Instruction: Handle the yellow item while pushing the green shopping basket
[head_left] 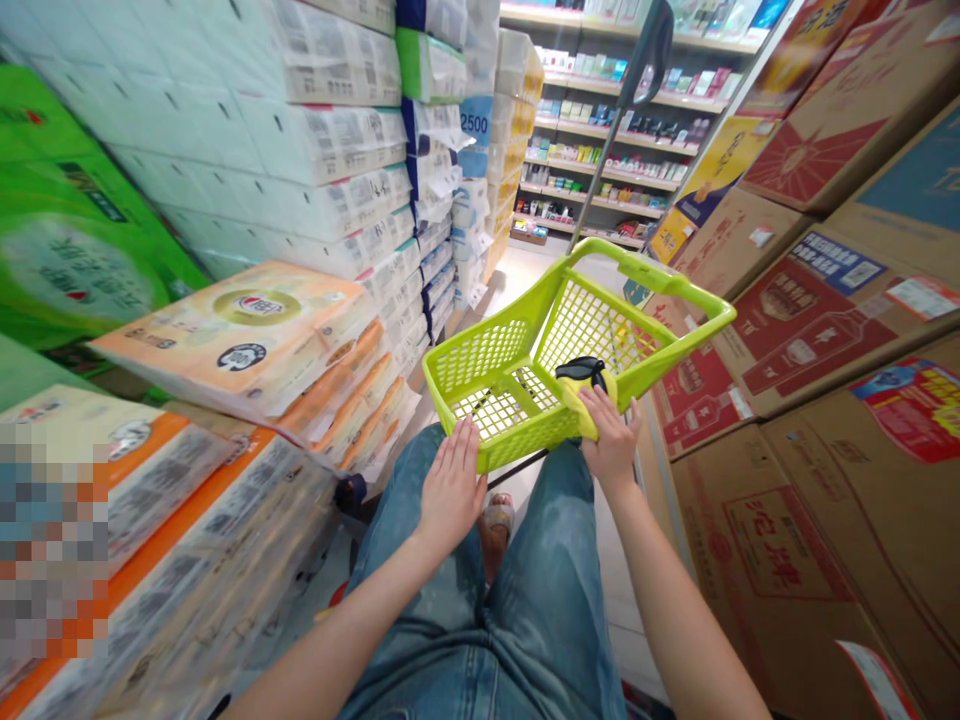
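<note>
Lime-green plastic forms the basket [525, 442], which sits tilted at the person's knees, between stacked tissue packs [255, 310] on one side and cardboard cartons [787, 560] on the other. Held close like this, it seems to be within easy reach of both hands and braced by the legs [416, 480], though whether it truly rests on them is hard to tell from above. The left hand [451, 480] lies with its fingers extended over the near rim, not wrapped round it, probably to keep the frame from shifting. The right hand [611, 440] has its fingers curled on a yellow cloth [579, 408], pressed at the basket's side beside a black piece [581, 370] whose nature is unclear. Latticed walls and floor show pale through small square holes; a smooth, thick rim sweeps up into a looped far end.
</note>
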